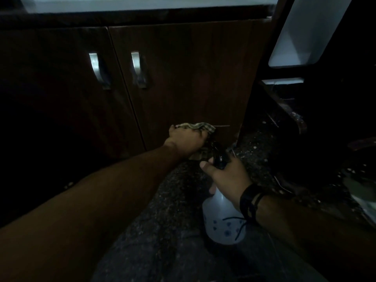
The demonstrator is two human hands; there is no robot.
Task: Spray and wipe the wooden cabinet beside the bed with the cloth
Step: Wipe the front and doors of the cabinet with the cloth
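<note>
A: Nearest the camera, what does the right hand hold?

B: Its fingers are curled around the neck of a white spray bottle with a black trigger head, thumb across the top. A dark band sits on that wrist. The bottle hangs above the speckled dark floor.

A: And further out?

B: The left hand grips a bunched checked cloth, pressing it against the lower part of the right-hand door of the wooden cabinet, near its bottom edge.

A: Beyond that?

B: Two silver handles stand upright either side of the gap between the doors. A pale surface runs along the top, and something white sits to the far right, too dim to identify.
</note>
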